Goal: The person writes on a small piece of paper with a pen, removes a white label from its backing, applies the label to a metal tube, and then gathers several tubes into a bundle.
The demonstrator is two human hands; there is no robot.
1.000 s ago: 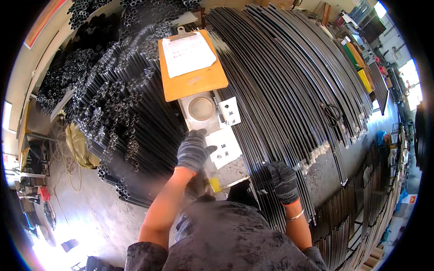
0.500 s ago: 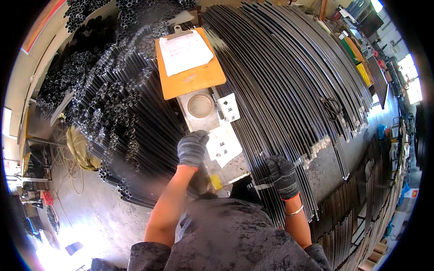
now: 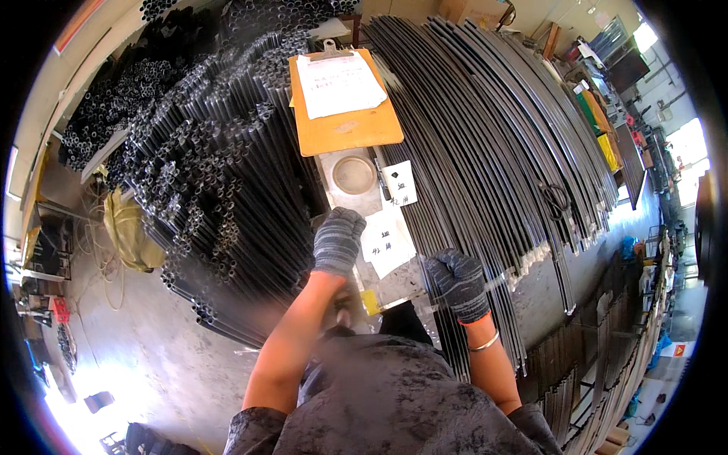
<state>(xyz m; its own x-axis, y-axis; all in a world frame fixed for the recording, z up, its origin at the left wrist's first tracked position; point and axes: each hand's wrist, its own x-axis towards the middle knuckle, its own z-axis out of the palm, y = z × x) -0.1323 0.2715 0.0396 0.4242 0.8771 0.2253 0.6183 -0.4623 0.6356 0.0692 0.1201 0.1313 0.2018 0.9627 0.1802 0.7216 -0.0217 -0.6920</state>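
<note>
My left hand [image 3: 338,241], in a grey knitted glove, is closed at the left edge of a metal stand [image 3: 402,284]. Beside its fingers lies a stack of white cards [image 3: 387,244] with handwritten marks. My right hand [image 3: 459,284], gloved the same way, is curled at the stand's right side, over long dark metal rods [image 3: 485,144]. Whatever either hand might hold is hidden by the fingers. Farther up the stand are a round shallow dish [image 3: 354,176], a dark pen [image 3: 381,179] and another white card [image 3: 400,183].
An orange clipboard [image 3: 349,135] with white paper lies beyond the dish. Bundled dark tubes [image 3: 243,189], open ends showing, fill the left. Black-handled scissors [image 3: 556,202] rest on the rods at right. A yellowish sack [image 3: 130,231] and loose cord are on the floor at left.
The stand and clipboard appear shifted right as the view moved. My right hand has come closer to the stand and its fingers curl more. My left hand stays by the cards.
</note>
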